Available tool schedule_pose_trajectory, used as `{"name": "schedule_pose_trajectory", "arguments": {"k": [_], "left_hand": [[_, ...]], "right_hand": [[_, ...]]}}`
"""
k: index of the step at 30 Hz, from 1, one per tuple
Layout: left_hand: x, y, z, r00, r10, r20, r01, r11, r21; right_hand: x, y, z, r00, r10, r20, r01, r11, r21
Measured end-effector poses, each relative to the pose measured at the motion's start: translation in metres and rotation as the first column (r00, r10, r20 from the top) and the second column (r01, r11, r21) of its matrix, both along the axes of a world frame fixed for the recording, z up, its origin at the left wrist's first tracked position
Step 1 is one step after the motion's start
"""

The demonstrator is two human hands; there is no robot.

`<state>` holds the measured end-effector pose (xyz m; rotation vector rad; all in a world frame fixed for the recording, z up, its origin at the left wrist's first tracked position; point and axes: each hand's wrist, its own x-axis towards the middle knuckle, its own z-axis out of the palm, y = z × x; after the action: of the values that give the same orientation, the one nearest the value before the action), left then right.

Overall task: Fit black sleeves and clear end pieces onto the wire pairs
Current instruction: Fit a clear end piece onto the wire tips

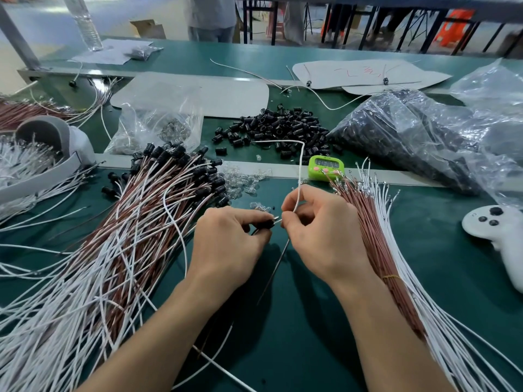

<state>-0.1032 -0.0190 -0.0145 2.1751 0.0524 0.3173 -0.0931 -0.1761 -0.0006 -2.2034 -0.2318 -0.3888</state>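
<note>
loose sleeves (278, 124) behind timer (325, 167)

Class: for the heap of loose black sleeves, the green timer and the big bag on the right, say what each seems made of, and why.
Black sleeves: probably moulded plastic, glossy, with highlights on their rims. Green timer: likely hard plastic, with a smooth bright casing. Bag: thin clear plastic film, crinkled and shiny, with dark contents showing through.

The green mat (297, 335) is bare in the near middle. A heap of wires (121, 244) walls its left, a tied bundle of wires (396, 264) its right. At its far end sit the left hand (226, 236), pinching a black sleeve (267, 223), and the right hand (319, 230), holding a white wire (300, 165) that arches up. Beyond lie clear end pieces (243, 182), a green timer (325, 167) and a pile of sleeves (283, 128).
</note>
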Motion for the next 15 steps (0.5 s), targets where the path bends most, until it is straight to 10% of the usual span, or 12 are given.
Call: {"name": "schedule_pose_trajectory", "arguments": {"k": [15], "left_hand": [[0.0012, 0.0008, 0.0025, 0.997, 0.003, -0.081, -0.015, 0.989, -0.150]], "right_hand": [[0.0070, -0.0054, -0.0038, 0.950, 0.130, -0.283, -0.021, 0.934, 0.358]]}}
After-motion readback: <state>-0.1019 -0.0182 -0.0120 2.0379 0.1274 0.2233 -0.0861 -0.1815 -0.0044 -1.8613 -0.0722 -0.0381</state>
